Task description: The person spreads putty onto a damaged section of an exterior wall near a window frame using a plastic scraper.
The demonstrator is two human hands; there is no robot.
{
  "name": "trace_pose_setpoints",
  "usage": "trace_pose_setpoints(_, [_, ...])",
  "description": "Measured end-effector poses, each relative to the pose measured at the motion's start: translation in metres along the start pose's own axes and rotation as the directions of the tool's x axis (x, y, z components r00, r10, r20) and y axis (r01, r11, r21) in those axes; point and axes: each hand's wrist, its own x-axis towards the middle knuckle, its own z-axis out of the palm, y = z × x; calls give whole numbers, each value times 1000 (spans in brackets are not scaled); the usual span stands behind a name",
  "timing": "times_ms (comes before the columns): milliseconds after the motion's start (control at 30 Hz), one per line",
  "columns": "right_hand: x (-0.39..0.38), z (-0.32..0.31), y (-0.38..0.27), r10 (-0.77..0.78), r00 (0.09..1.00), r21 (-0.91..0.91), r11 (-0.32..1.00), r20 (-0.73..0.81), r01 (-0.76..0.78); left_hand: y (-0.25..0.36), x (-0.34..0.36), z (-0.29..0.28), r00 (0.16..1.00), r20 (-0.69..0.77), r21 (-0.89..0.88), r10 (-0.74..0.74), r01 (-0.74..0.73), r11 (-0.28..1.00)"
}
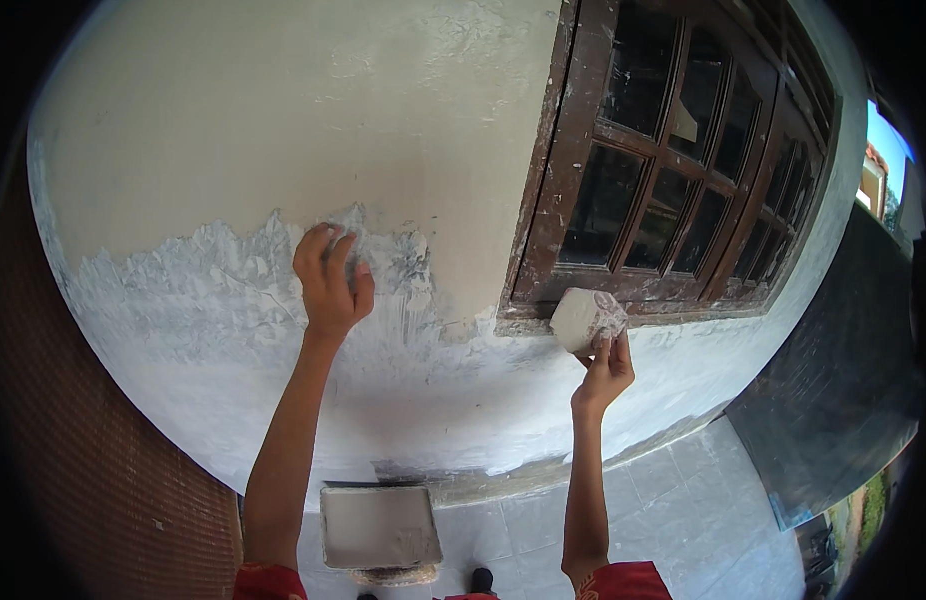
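Note:
My left hand [331,282] is raised to the wall, fingers apart and bent, fingertips at the top of a rough, ragged band of white-grey coating [233,285] below smoother cream paint [283,110]. No tool can be made out in it. To its right, just below the brown wooden window [673,140], my right hand [608,370] grips a flat, squarish spreader [581,315] smeared with white paste. A rectangular tray [381,525] holding pale paste is low at the wall's foot, between my forearms.
Grey floor tiles [673,500] run along the wall's base, where my dark-shod feet [481,580] show. A brown woven panel [133,440] is at the left. A dark sheet or panel [823,370] stands at the right, with greenery beyond it.

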Motion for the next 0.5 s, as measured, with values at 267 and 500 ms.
trace_pose_setpoints(267, [-92,27,-64,67,978,-15,998,197,-66,24,-30,-53,993,115,-118,-10,24,993])
trace_pose_setpoints(500, [-196,23,-92,149,971,-137,983,185,-125,45,-111,-170,834,337,-190,-438,515,836])
